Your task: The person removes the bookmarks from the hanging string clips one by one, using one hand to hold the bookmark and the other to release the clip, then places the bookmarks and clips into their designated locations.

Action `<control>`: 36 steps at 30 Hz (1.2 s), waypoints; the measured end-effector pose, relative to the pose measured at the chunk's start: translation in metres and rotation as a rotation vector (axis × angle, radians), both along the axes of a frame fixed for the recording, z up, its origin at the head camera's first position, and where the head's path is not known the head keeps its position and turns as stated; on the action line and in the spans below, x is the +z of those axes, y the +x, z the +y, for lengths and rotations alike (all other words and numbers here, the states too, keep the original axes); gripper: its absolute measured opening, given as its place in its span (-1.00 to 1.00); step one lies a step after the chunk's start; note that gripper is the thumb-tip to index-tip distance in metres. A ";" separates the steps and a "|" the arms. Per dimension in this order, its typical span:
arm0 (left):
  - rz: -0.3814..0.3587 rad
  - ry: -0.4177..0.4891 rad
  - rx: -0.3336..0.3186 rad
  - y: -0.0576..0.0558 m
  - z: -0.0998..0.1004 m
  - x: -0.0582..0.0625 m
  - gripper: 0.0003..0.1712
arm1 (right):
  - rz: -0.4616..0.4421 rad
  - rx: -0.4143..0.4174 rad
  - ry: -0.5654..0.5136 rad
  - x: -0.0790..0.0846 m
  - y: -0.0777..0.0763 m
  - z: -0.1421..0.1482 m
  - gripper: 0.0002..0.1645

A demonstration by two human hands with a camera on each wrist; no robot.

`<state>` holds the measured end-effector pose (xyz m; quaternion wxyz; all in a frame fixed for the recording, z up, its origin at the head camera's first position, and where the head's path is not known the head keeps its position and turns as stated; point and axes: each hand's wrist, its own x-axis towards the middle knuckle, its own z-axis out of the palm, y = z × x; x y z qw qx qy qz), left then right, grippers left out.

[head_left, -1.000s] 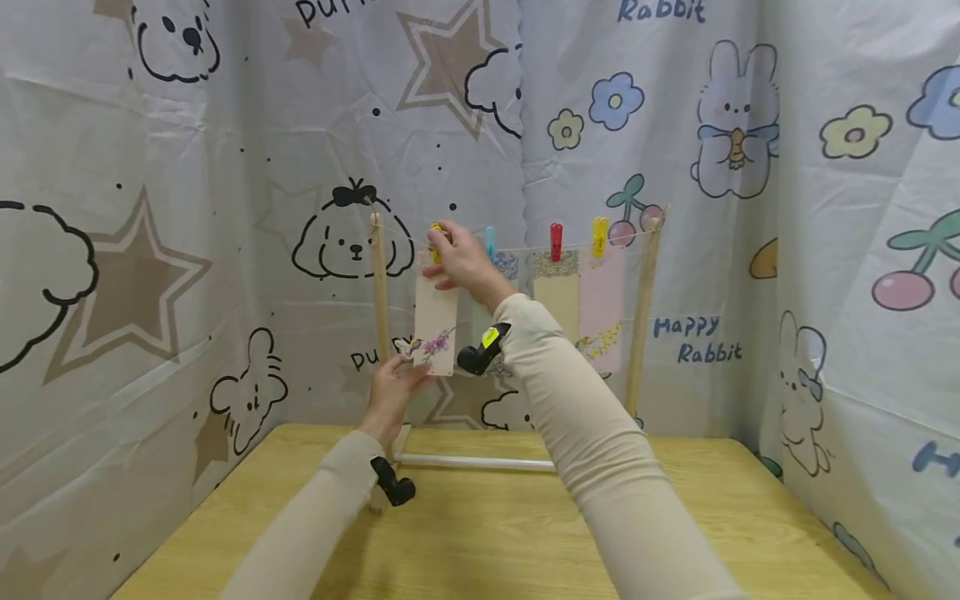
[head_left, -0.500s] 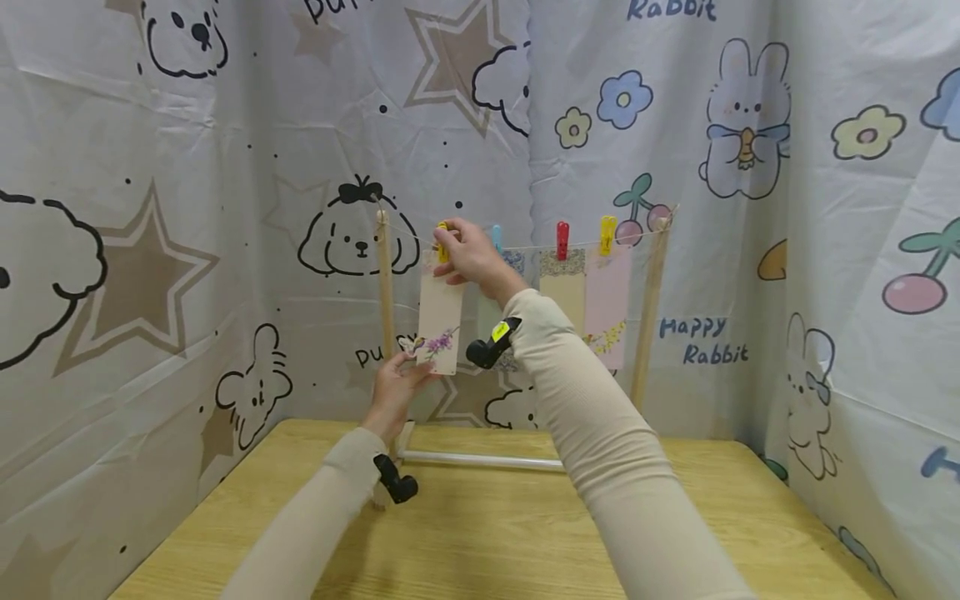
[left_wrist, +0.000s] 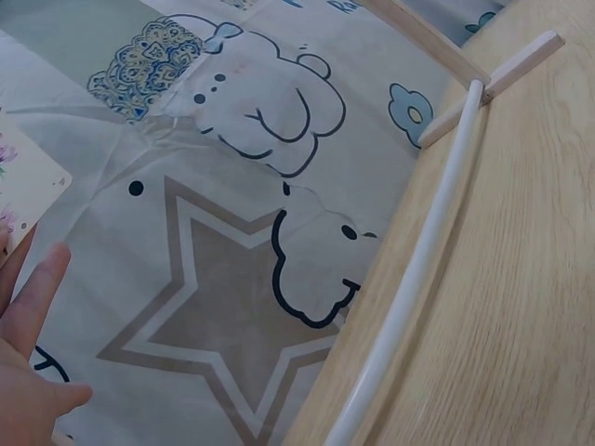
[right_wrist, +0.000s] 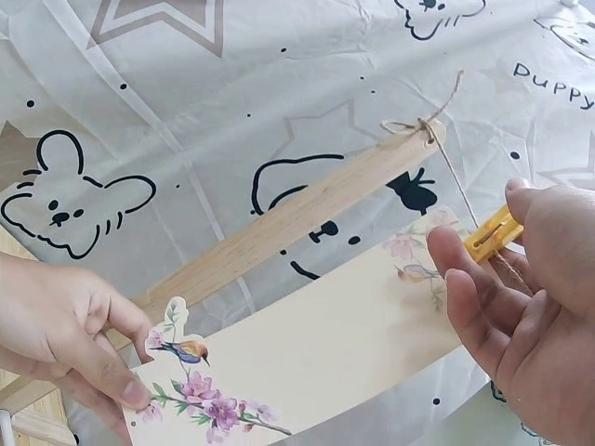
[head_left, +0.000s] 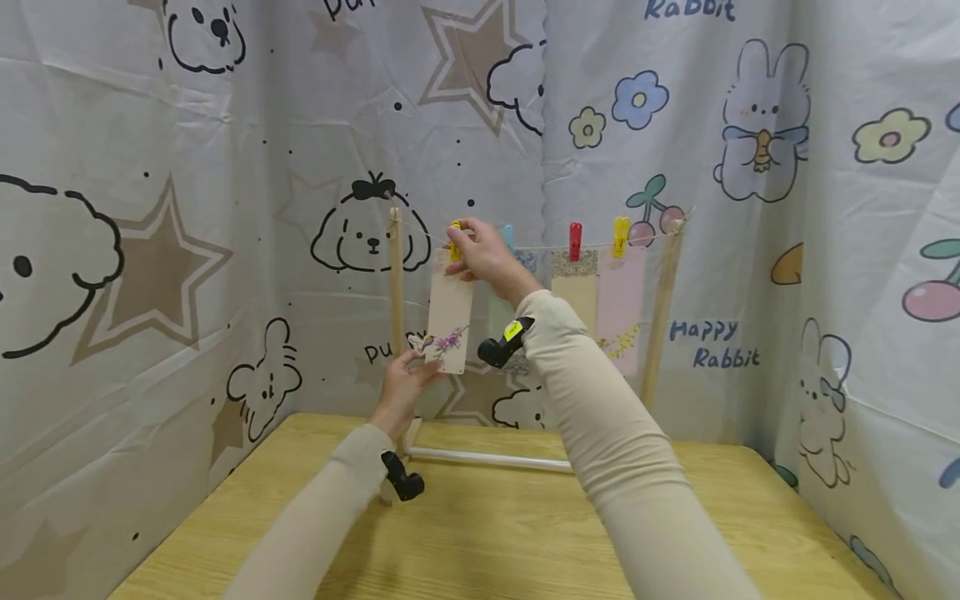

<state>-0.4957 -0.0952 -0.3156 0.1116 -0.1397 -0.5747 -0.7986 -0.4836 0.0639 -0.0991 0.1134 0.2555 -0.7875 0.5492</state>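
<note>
A cream bookmark card [head_left: 448,308] with purple blossoms and a bird hangs near the left post of a wooden frame. My left hand [head_left: 405,387] pinches its lower left corner between thumb and fingers, as the right wrist view shows. At its top edge, my right hand [head_left: 491,258] pinches a yellow clothespin [right_wrist: 493,234] between thumb and fingers. The clothespin sits at the twine [right_wrist: 458,181]; whether its mouth grips the card is hidden. In the left wrist view only a corner of the card [left_wrist: 33,181] and part of the left hand show.
Farther right on the line, a blue clothespin [head_left: 509,237], a red one [head_left: 575,242] and another yellow one [head_left: 621,237] accompany more cards, including a pink card [head_left: 621,308]. A white rod [head_left: 491,459] runs between the frame's feet on the wooden table [head_left: 480,542]. Printed curtains surround it.
The head view has turned slightly left, so everything appears farther right. Both hands keep their holds on the card and the yellow clothespin, with hardly any movement relative to the frame.
</note>
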 end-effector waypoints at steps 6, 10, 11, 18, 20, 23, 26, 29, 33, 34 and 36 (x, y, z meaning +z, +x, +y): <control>0.011 -0.025 0.013 -0.001 0.000 -0.001 -0.74 | 0.000 -0.021 0.000 0.000 -0.001 0.000 -0.53; 0.014 -0.017 0.017 -0.001 0.001 -0.001 -0.74 | 0.000 -0.027 -0.003 0.000 0.000 0.000 -0.51; 0.017 -0.013 0.015 -0.001 0.002 -0.001 -0.74 | 0.001 -0.027 -0.003 0.000 0.000 0.000 -0.51; 0.035 0.000 0.012 0.001 0.003 0.001 -0.67 | 0.010 -0.027 -0.008 0.002 0.003 -0.002 -0.54; 0.038 -0.003 0.015 0.002 0.004 0.001 -0.64 | 0.014 -0.035 -0.011 0.002 0.003 -0.002 -0.56; 0.039 -0.002 0.017 0.002 0.004 0.002 -0.64 | 0.022 -0.045 -0.021 0.002 0.003 -0.003 -0.60; 0.039 0.005 0.013 0.000 0.004 0.003 -0.64 | 0.034 -0.051 -0.031 0.002 0.003 -0.003 -0.64; 0.034 -0.003 0.023 -0.002 0.003 0.002 -0.66 | 0.056 -0.062 -0.040 0.001 0.002 -0.004 -0.68; 0.015 -0.032 0.043 -0.002 0.002 0.001 -0.66 | 0.066 -0.084 -0.065 -0.004 0.000 -0.005 -0.72; 0.018 -0.035 0.041 -0.002 0.001 0.001 -0.65 | 0.068 -0.087 -0.079 -0.005 -0.001 -0.005 -0.73; 0.026 -0.027 0.030 -0.002 0.002 0.001 -0.61 | 0.072 -0.095 -0.107 -0.006 -0.001 -0.006 -0.74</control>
